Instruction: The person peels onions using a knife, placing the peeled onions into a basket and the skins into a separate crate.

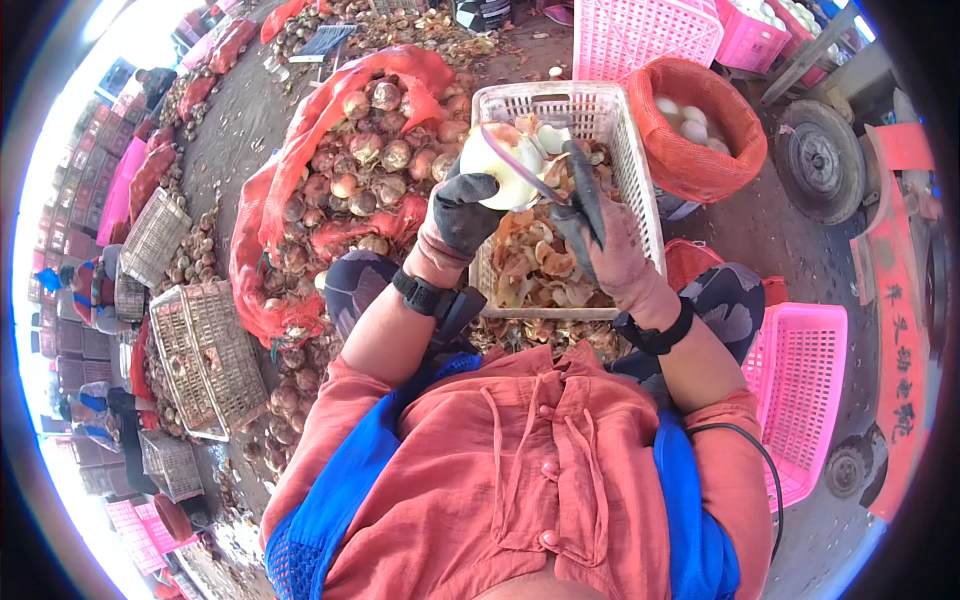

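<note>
Onion [499, 182], smooth and rounded, fills the gloved left grip [465, 212]; right grip [605, 237] pinches a thin purplish strip [530, 180] slanting up-left.

We see a creamy white peeled onion [490, 175] and dark grey glove fingers [466, 191]. The shirt [470, 440] is orangey pink, the straps [360, 460] bright blue, and the trousers [735, 295] dark with grey patches. We spot brown onion skins [540, 262], a whitish basket [646, 205], a red net sack [255, 235] and a hot pink crate [805, 390].

Grey ground [232, 135], red mesh sack [262, 215], pink crate [803, 400], onion skins [432, 45]
</note>
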The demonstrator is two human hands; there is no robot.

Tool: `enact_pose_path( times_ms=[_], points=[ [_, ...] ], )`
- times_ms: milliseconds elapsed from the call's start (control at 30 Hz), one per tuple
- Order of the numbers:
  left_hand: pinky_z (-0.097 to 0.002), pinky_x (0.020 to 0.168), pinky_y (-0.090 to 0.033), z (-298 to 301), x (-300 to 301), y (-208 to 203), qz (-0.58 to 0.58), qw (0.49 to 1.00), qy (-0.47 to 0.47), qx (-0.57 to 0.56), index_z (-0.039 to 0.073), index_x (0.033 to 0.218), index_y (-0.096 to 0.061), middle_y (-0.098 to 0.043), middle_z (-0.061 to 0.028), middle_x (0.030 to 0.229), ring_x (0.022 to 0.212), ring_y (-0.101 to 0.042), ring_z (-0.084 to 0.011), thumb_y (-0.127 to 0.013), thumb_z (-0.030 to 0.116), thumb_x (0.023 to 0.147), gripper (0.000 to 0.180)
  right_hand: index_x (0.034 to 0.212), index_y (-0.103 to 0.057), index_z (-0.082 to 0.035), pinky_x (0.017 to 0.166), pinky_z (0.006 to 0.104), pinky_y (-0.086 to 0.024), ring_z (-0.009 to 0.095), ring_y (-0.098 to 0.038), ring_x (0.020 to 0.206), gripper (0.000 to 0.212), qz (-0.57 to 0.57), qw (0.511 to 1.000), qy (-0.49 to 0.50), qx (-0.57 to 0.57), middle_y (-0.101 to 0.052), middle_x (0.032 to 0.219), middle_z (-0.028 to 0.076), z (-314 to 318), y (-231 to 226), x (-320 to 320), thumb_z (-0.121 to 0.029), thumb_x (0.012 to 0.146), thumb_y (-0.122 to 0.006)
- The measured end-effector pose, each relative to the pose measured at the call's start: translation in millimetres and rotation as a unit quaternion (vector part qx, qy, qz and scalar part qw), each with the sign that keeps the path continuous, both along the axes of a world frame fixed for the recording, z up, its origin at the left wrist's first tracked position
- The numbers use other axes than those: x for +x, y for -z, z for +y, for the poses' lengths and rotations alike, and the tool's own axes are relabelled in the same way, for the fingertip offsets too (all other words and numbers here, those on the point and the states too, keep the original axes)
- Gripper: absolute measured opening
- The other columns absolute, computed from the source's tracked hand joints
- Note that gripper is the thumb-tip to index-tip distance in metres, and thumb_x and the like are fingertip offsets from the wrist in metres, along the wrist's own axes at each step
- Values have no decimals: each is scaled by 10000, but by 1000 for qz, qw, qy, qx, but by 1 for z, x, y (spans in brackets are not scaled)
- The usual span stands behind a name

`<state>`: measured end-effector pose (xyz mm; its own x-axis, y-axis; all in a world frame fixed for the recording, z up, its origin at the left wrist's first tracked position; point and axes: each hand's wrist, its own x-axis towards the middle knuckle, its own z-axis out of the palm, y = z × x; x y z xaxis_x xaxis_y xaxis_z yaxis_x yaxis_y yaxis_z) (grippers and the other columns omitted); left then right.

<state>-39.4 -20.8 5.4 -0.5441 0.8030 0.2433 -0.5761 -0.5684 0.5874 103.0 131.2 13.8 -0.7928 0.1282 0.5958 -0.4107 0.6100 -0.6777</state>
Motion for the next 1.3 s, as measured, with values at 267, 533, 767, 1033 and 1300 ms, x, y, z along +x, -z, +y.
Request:
enact_pose_path(
  times_ms=[267,533,767,1033,1300],
  points=[
    [-374,967,-491,7,14,8,95,988,-92,-79,5,1301,-478,-610,-119,1194,1092,-615,-256,-634,92,726,601,1537,-165,-73,610,426,-500,330,-667,705,818,7,993,75,94,-645,813,196,-8,3,-13,-94,875,-646],
    [-390,939,-526,0,-4,7,74,997,-8,-21,29,1266,-495,-614,-145,1173,1074,-628,-285,-652,182,690,616,1514,-214,-48,663,412,-522,356,-671,771,715,-145,985,79,59,-678,956,182,9,15,3,-157,918,-592],
    [-427,956,-516,-1,14,6,63,991,-98,-58,52,1314,-448,-574,-143,1229,1100,-607,-309,-689,156,698,669,1520,-236,-89,696,364,-525,282,-687,834,679,-142,986,72,44,-662,1045,186,16,11,-1,-125,928,-566],
    [-445,967,-502,2,16,8,6,999,12,-32,13,1310,-458,-571,-177,1255,1101,-609,-346,-702,127,689,678,1300,-531,-96,557,226,-472,79,-567,634,354,-293,864,-92,-399,-617,823,-8,23,2,-4,-222,972,-571],
    [-372,1012,-465,15,20,10,-15,999,-4,-47,-14,1346,-454,-604,-140,1228,1118,-611,-260,-659,127,776,622,1151,-617,-78,505,207,-422,61,-535,616,238,-215,858,-114,-452,-595,773,-7,16,-3,-5,-199,946,-611]
  ],
)
